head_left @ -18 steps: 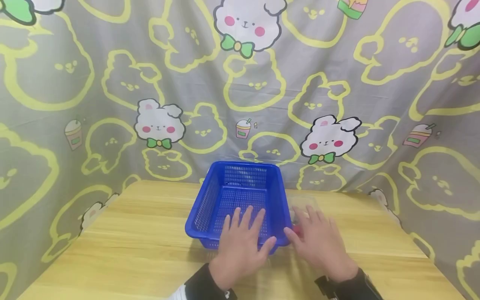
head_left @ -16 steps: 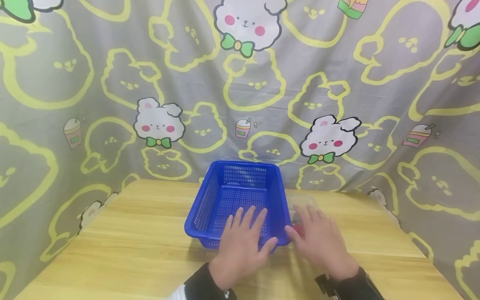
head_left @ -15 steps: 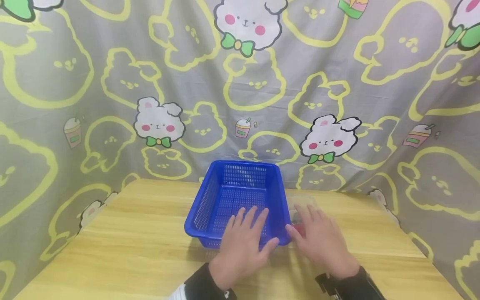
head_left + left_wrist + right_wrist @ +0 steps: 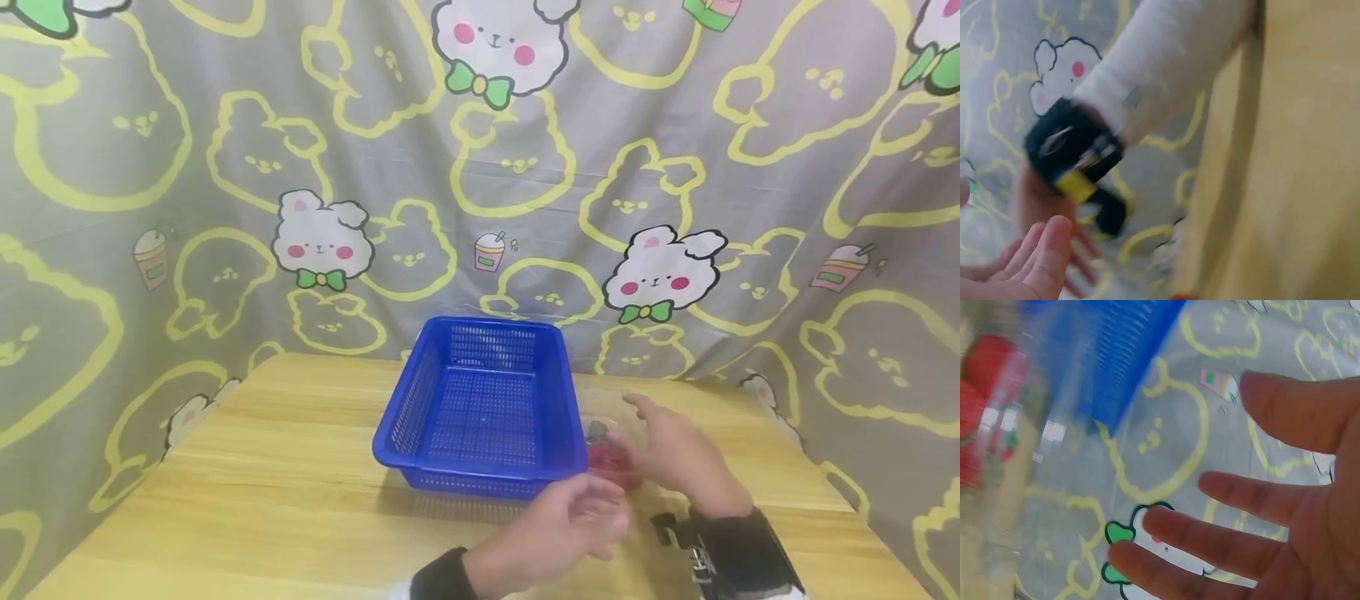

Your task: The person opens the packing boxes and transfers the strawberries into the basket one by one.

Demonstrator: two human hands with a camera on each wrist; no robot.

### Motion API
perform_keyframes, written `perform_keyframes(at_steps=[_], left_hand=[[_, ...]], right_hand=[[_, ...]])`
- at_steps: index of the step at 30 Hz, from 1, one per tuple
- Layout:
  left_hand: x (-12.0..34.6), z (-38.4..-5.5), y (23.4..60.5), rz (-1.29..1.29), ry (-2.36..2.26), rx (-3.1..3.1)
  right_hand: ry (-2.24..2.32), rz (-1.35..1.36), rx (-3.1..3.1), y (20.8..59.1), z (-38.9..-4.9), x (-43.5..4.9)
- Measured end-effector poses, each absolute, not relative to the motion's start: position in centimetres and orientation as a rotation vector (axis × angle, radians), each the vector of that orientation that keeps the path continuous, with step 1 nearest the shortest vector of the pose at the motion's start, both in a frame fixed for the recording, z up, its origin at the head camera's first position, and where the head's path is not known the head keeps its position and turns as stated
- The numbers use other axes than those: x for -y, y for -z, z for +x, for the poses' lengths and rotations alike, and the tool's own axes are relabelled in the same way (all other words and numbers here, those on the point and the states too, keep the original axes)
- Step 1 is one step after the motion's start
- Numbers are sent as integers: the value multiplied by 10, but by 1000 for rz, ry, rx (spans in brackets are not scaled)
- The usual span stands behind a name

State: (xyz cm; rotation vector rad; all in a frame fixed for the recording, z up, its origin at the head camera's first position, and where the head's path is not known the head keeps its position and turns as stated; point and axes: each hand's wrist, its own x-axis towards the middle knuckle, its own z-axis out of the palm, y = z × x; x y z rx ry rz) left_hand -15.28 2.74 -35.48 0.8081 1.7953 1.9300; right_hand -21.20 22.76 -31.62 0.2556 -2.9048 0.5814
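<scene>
A clear plastic box (image 4: 637, 454) of red strawberries (image 4: 609, 460) stands on the table against the right side of a blue plastic basket (image 4: 487, 479). My right hand (image 4: 686, 458) is just right of the box, with its fingers spread and nothing in them. In the right wrist view, strawberries (image 4: 991, 369) with green leaves show through the clear wall beside that hand (image 4: 1297, 519). My left hand (image 4: 562, 529) is in front of the basket's near right corner, its fingers loosely bent and holding nothing. Its fingertips (image 4: 1054, 240) show at the lower left of the left wrist view.
The basket has perforated walls and floor. A light wooden table (image 4: 262, 467) carries it. Grey cloth (image 4: 420, 150) with yellow outlines and white cartoon rabbits hangs behind and at both sides. Dark straps (image 4: 742, 554) circle both wrists.
My left hand has moved right from over the basket's front, its fingers going from straight to loosely bent. My right hand has shifted right and turned, uncovering the strawberry box.
</scene>
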Motion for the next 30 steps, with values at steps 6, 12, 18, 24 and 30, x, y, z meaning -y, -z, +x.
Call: perform_keyframes(at_steps=[6, 12, 18, 24, 30], left_hand=[[-59, -164, 384, 367, -2116, -1391], [-89, -176, 399, 172, -2203, -1279], [-105, -190, 405, 35, -2300, -1270], [-104, -196, 408, 36, -2306, -1273], [-104, -199, 409, 69, -2320, -1243]], right_hand=[[-676, 306, 2881, 311, -224, -233], [-683, 332, 2935, 320, -236, -243], [-638, 389, 2933, 329, -246, -258], [-645, 471, 3013, 342, -251, -267], [-660, 403, 3060, 345, -251, -274]])
